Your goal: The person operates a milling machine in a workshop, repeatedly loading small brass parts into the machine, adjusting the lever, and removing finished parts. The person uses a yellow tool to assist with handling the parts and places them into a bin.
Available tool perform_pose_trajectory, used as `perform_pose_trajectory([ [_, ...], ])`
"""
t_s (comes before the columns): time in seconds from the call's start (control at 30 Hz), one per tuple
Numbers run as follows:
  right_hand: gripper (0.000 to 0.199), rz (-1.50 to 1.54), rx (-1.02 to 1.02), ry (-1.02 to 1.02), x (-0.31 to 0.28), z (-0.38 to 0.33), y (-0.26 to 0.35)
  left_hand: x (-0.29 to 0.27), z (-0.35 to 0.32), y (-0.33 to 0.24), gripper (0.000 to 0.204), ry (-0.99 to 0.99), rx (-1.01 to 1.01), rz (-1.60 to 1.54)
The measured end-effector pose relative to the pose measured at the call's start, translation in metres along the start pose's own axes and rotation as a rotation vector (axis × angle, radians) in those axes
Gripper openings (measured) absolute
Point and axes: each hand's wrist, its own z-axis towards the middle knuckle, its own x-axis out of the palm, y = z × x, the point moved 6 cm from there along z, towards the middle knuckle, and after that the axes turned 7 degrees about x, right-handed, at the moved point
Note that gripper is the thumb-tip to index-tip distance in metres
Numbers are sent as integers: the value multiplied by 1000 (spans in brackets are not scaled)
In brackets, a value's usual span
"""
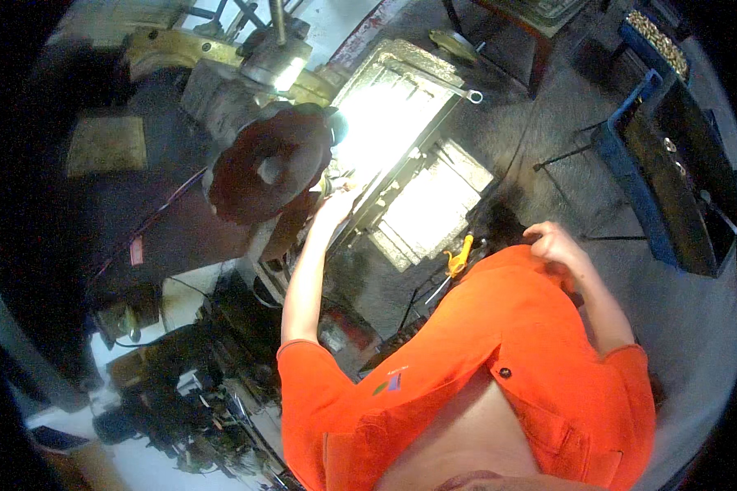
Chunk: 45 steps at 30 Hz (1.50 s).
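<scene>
one head-worn fisheye view looks steeply down the person's orange shirt (499,360) at six o'clock, close in, toward the lathe (270,164) at eleven o'clock; edges bend.

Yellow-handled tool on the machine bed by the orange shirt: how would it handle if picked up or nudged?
The yellow-handled tool looks slim with a thin metal shank, so probably light and stiff. It lies flat on the dark machine bed, so it would likely slide rather than tip. The handle looks smooth, possibly slippery; the surface is too blurred to judge.

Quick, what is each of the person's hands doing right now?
Left hand: reaching to the machine, at its bright work area; whether it holds anything cannot be told.
Right hand: curled loosely at the orange shirt, nothing visible in it.
</scene>
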Motion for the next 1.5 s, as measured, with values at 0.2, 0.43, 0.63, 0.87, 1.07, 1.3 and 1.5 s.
perform_pose_trajectory([
  [0.2, 46, 28, 40, 15, 4, 2, -1, 6, 10, 14, 64, 69, 1, 106],
  [0.43, 47, 21, 93, 25, 11, 2, 5, 17, 13, 28, 55, 17, 77, 199],
  [0.63, 47, 28, 114, 19, 10, 2, 6, 23, 13, 29, 55, -3, 162, 268],
  [0.87, 47, 40, 90, -17, 9, -3, 6, 21, 17, 29, 55, 70, 134, 163],
  [1.07, 45, 55, 132, -5, 14, -5, -4, 17, 15, 21, 50, -58, 148, 189],
  [1.3, 50, 91, 150, 31, 17, -9, 1, 20, 20, 22, 49, 102, 28, 143],
  [1.5, 50, 74, 150, 17, 12, -12, 6, 11, 12, 3, 47, 105, 126, 18],
])
